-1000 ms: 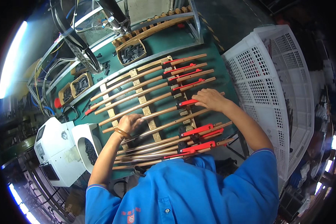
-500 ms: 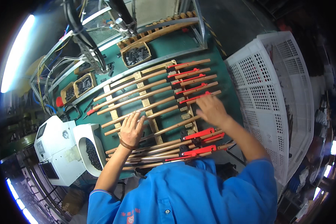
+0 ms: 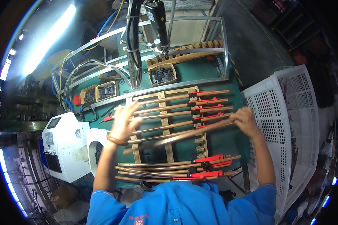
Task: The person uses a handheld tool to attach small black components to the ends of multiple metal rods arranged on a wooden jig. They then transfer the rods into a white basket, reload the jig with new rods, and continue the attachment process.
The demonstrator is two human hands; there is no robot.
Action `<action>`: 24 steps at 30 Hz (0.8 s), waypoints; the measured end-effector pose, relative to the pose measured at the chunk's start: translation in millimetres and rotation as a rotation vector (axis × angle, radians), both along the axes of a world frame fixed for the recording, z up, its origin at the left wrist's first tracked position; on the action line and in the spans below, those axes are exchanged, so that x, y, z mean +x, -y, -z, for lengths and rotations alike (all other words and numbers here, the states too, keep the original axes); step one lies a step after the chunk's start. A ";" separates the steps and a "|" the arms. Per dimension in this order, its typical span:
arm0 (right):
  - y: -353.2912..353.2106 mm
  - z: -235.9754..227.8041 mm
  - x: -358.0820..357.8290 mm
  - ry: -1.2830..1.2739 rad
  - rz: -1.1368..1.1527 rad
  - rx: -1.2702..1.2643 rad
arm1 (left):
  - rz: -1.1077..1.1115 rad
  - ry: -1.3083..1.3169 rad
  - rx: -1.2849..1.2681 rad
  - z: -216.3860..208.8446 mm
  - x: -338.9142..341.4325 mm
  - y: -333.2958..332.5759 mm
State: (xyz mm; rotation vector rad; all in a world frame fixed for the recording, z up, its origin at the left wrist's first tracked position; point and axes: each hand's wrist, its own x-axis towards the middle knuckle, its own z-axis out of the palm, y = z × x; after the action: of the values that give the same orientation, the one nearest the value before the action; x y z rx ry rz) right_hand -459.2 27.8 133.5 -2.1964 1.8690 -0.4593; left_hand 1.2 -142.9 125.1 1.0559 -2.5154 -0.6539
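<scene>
My right hand (image 3: pixel 245 120) is closed around the right end of a copper-coloured rod (image 3: pixel 176 138), which slants down to the left across the others and is smeared by motion. My left hand (image 3: pixel 124 119) is blurred, its fingers apart, over the left ends of the rods on the rack. Several copper-coloured rods (image 3: pixel 176 113) lie side by side on the wooden rack (image 3: pixel 166 129), with black clips and red pieces (image 3: pixel 210 117) near their right ends. Closer to my body lies a bundle of rods (image 3: pixel 154 171) with larger red-and-black fittings (image 3: pixel 208 174).
Cardboard boxes of black parts (image 3: pixel 163 75) stand beyond the rack on the green table (image 3: pixel 184 152). A metal frame (image 3: pixel 191 84) and hanging cables (image 3: pixel 133 48) rise there. At left is a white machine (image 3: pixel 65 146) with a scoop-shaped tray; at right, white perforated crates (image 3: pixel 266 101).
My right hand has taken hold of a rod's right end, and that rod is now lifted and slanted. My left hand has moved up to the rods' left ends. The whole view has shifted.
</scene>
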 end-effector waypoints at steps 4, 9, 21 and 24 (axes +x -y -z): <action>60.2 26.7 -43.1 0.017 0.087 -0.026 | -0.150 -0.324 0.126 -62.2 -0.6 16.5; 132.1 76.2 -64.4 0.033 0.167 -0.017 | -0.215 -0.289 0.139 17.1 6.2 8.7; 220.9 134.6 -36.0 -0.154 0.200 -0.268 | -0.186 -0.074 -0.118 98.6 -31.7 -21.7; 234.2 136.2 -17.4 -0.113 0.188 -0.264 | -0.183 -0.062 -0.109 94.3 -35.1 -25.3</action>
State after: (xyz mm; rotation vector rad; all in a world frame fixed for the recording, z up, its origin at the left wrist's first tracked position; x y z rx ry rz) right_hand -476.7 -206.4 -2.7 -2.2586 2.1993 -0.6637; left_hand -33.9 -117.7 30.8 1.1896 -2.3379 -0.4843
